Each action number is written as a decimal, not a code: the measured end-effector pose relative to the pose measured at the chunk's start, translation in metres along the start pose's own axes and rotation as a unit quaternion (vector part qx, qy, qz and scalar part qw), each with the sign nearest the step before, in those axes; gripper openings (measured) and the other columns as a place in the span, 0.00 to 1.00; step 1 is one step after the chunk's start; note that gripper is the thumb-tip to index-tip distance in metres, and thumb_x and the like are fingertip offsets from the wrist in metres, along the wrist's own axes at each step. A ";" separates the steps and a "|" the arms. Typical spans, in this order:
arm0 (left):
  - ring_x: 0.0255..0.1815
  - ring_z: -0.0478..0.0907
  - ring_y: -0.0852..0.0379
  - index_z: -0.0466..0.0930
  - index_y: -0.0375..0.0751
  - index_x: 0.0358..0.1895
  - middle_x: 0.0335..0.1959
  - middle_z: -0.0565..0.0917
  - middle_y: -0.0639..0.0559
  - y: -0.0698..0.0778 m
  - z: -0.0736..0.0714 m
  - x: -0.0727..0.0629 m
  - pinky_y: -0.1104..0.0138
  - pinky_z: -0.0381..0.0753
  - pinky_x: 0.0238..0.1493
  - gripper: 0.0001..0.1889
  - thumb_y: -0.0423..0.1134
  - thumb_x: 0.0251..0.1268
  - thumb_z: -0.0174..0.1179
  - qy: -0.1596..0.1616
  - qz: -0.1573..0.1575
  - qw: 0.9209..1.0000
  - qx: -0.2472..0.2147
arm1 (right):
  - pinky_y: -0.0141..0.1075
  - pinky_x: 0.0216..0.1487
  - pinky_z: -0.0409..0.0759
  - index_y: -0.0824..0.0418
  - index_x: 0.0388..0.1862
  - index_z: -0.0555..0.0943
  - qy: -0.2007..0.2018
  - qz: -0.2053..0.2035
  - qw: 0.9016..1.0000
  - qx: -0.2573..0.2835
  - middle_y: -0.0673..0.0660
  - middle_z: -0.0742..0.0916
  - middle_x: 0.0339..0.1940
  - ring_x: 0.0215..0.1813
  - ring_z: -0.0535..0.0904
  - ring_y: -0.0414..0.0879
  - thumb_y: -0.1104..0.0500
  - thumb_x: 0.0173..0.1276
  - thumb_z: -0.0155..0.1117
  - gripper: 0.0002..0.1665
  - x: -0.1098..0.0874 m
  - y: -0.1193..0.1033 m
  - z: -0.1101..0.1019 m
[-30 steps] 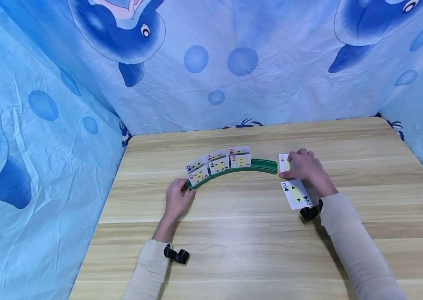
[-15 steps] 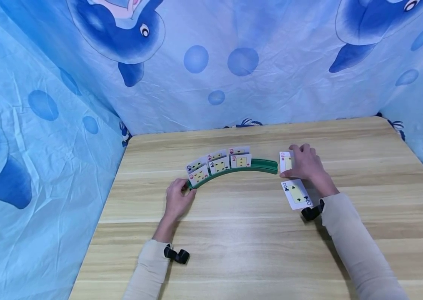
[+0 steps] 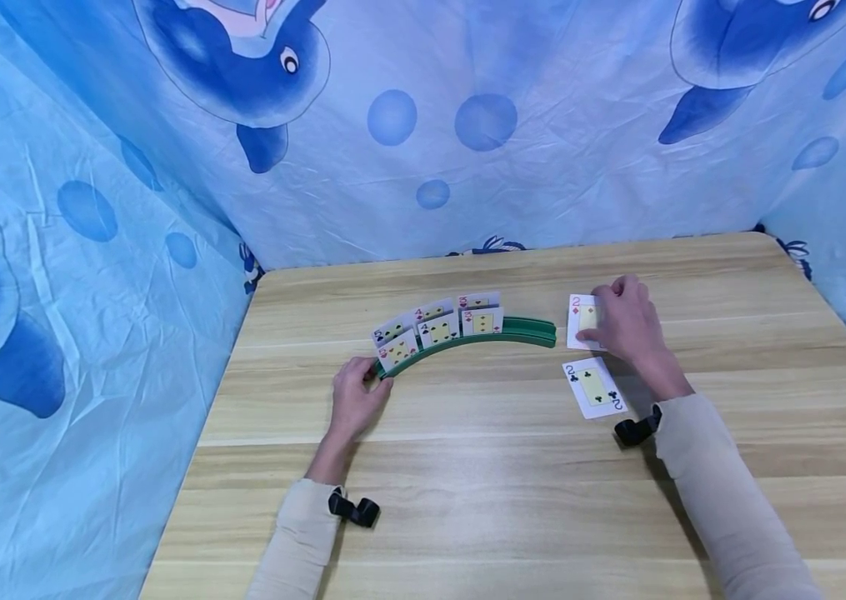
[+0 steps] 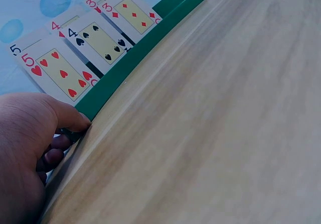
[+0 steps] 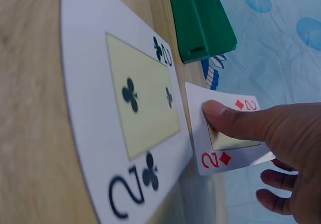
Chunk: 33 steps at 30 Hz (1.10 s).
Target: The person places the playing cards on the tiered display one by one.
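Note:
My left hand (image 3: pixel 355 398) pinches the left end of a curved green card holder (image 3: pixel 520 332), thumb on its near side. Playing cards stand in it in two rows: a five of hearts (image 4: pixel 62 73), a four of spades (image 4: pixel 98 39) and a three of diamonds (image 4: pixel 131 15) in front, others partly hidden behind them. To the right of the holder, my right hand (image 3: pixel 628 321) pinches a two of diamonds (image 5: pixel 200 153), thumb on its face and fingers behind. The card looks tilted up off the table. A two of clubs (image 3: pixel 593 387) lies face up just nearer to me.
The wooden table (image 3: pixel 468 483) ends at a blue dolphin-print cloth (image 3: pixel 430 167) at the back and sides. Black camera straps (image 3: pixel 353 508) sit at both wrists. The holder's right end holds no cards.
My right hand has drawn the two of diamonds a little right and away from me, apart from the holder's end and the two of clubs. My left hand has stayed put.

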<state>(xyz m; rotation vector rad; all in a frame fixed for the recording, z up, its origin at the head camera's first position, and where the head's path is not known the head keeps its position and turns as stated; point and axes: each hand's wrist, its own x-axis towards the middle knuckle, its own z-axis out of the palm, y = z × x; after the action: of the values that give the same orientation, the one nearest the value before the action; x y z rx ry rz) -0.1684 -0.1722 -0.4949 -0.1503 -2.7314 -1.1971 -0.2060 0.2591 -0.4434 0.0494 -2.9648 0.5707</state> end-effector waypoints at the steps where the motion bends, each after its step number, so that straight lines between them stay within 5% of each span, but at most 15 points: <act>1: 0.49 0.78 0.41 0.83 0.32 0.51 0.47 0.84 0.38 0.000 0.000 0.000 0.45 0.66 0.66 0.19 0.36 0.56 0.69 0.000 0.001 1.000 0.000 | 0.56 0.47 0.71 0.69 0.61 0.74 0.006 -0.004 1.000 -0.001 0.72 0.70 0.56 0.53 0.65 0.66 0.55 0.51 0.81 0.41 -0.001 0.001 -0.002; 8: 0.50 0.78 0.41 0.82 0.32 0.52 0.48 0.84 0.38 0.001 0.000 0.000 0.45 0.66 0.66 0.19 0.36 0.57 0.69 0.000 0.000 1.000 -0.002 | 0.60 0.48 0.77 0.69 0.58 0.76 0.019 -0.026 0.999 -0.020 0.73 0.78 0.55 0.50 0.77 0.68 0.56 0.61 0.74 0.30 -0.012 0.005 -0.013; 15: 0.50 0.79 0.41 0.82 0.33 0.53 0.48 0.84 0.38 0.001 0.000 0.000 0.46 0.68 0.65 0.20 0.35 0.56 0.69 0.001 0.004 1.000 0.002 | 0.49 0.31 0.76 0.67 0.54 0.76 0.029 -0.046 0.998 -0.025 0.72 0.86 0.43 0.36 0.82 0.62 0.59 0.63 0.71 0.24 -0.019 0.008 -0.018; 25: 0.50 0.78 0.41 0.82 0.33 0.53 0.48 0.84 0.38 0.002 0.000 -0.001 0.47 0.68 0.64 0.20 0.35 0.56 0.69 -0.003 -0.001 1.000 -0.002 | 0.55 0.38 0.81 0.69 0.54 0.79 0.020 -0.079 0.996 0.023 0.71 0.87 0.45 0.41 0.85 0.64 0.66 0.65 0.65 0.18 -0.032 0.008 -0.023; 33: 0.50 0.78 0.42 0.82 0.33 0.53 0.49 0.84 0.38 0.003 -0.001 -0.001 0.47 0.69 0.63 0.20 0.35 0.57 0.69 -0.003 0.000 1.000 -0.002 | 0.38 0.31 0.72 0.69 0.51 0.82 0.048 -0.099 0.991 0.074 0.68 0.88 0.37 0.34 0.82 0.54 0.67 0.68 0.64 0.13 -0.035 0.009 -0.033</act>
<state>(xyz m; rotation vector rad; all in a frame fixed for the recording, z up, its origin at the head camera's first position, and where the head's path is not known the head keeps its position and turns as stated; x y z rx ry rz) -0.1665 -0.1713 -0.4924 -0.1558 -2.7338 -1.2054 -0.1684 0.2798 -0.4203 0.3157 -2.7773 0.7424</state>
